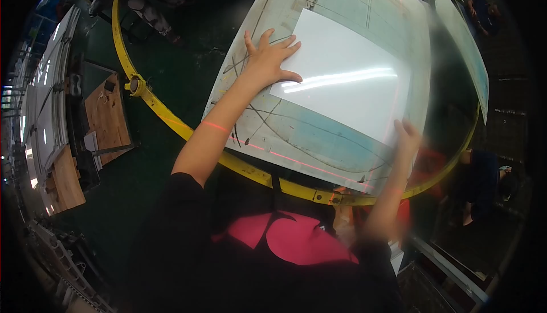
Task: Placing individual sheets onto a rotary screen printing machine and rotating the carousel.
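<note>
A glossy white rectangular sheet lies at an angle on a pale, worn board marked with dark lines. My left hand is open, fingers spread, by the sheet's left edge; its thumb and fingertips reach onto the sheet. At the sheet's near right corner is my right hand, slightly blurred. One of its fingers points up along the sheet's edge, and the others are hidden or smeared. Whether it grips the corner I cannot tell. Thin red light lines cross the board's near edge and my left forearm.
A curved yellow rail runs around the board's left and near sides. Stacked pale panels and a wood-coloured board stand at the left. Another pale panel leans at the right. A person in dark clothes is at the far right.
</note>
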